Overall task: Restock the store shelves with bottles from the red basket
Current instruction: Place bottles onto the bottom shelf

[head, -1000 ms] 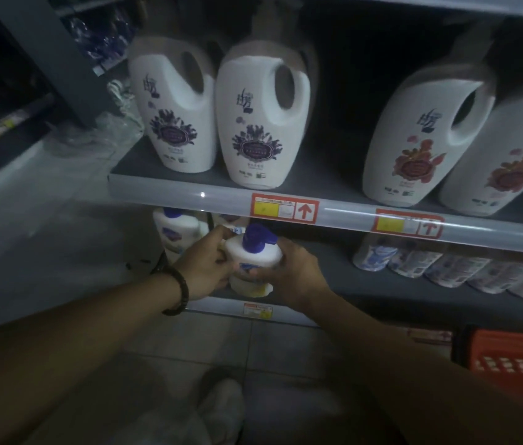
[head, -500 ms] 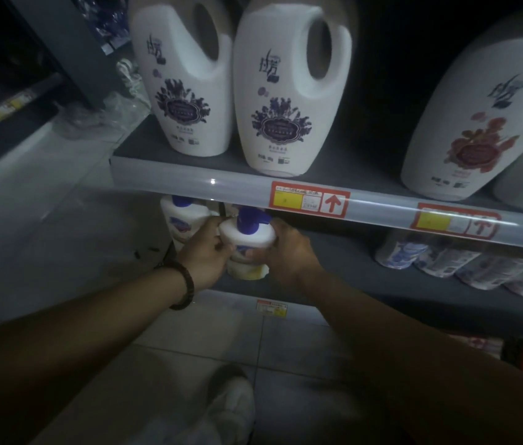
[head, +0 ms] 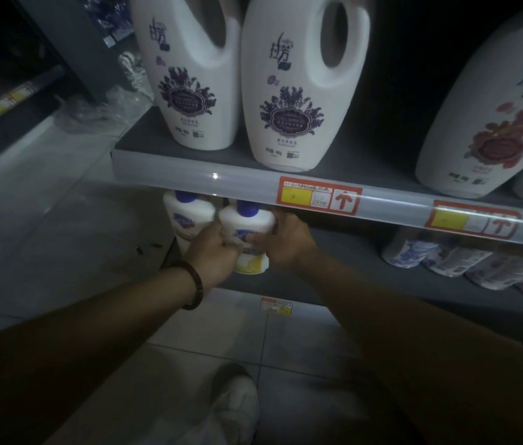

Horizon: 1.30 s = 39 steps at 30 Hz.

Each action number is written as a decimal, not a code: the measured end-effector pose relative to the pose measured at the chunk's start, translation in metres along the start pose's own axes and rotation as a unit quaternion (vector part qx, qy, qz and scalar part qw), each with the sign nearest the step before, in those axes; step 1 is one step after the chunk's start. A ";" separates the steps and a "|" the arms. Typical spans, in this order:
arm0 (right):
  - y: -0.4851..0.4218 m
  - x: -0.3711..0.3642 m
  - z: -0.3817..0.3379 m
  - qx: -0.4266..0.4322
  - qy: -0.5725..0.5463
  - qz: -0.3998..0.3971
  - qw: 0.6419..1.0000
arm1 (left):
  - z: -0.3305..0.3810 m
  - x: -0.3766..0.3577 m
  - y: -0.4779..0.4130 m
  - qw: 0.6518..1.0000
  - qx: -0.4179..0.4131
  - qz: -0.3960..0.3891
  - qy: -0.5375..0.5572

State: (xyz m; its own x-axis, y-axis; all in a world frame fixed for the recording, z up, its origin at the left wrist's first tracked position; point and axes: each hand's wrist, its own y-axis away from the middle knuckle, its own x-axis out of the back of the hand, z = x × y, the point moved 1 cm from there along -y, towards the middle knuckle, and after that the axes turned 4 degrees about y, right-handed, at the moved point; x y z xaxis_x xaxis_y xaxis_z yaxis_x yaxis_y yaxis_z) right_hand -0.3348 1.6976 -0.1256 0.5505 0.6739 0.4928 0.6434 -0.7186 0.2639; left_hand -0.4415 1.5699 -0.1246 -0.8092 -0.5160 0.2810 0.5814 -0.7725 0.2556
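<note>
My left hand (head: 213, 256) and right hand (head: 287, 244) both curl round the bottle (head: 247, 228); my worry: its pump (head: 247, 208) snags the rail (head: 221, 180) overhead; or it knocks the neighbour (head: 183, 220) over.

Shelf rail (head: 189, 175) overhead, neighbour bottle (head: 184, 221) left; lower shelf (head: 343, 261) bare rightward
</note>
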 end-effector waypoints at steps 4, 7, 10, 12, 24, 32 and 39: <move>-0.004 -0.002 -0.001 -0.010 -0.019 0.003 1.000 | 0.004 -0.007 0.003 1.000 -0.004 0.015 0.007; -0.005 -0.006 -0.002 -0.016 -0.027 0.009 0.999 | 0.002 -0.010 0.004 0.999 0.020 0.026 0.007; -0.007 -0.008 -0.005 -0.014 -0.021 0.005 1.000 | 0.000 -0.009 0.002 0.999 0.030 0.031 0.002; -0.009 -0.009 -0.004 -0.008 -0.007 0.001 1.000 | 0.001 -0.009 0.002 0.999 0.036 0.037 0.005; -0.009 -0.007 0.001 -0.006 0.040 -0.003 0.999 | 0.007 -0.016 0.010 0.998 0.066 0.021 0.003; -0.002 0.001 0.002 -0.008 0.034 -0.008 0.999 | 0.018 -0.019 0.016 0.993 0.114 0.018 0.023; 0.002 0.006 0.015 -0.012 0.046 -0.013 0.999 | 0.034 -0.027 0.023 0.988 0.148 0.013 0.032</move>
State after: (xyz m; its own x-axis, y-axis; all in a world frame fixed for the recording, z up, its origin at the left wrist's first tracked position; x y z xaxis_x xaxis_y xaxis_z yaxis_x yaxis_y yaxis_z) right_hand -0.3224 1.7029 -0.1343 0.4810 0.6747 0.5599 0.6430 -0.7056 0.2978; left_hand -0.4036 1.5787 -0.0944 -0.7924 -0.5631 0.2346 0.5933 -0.6220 0.5110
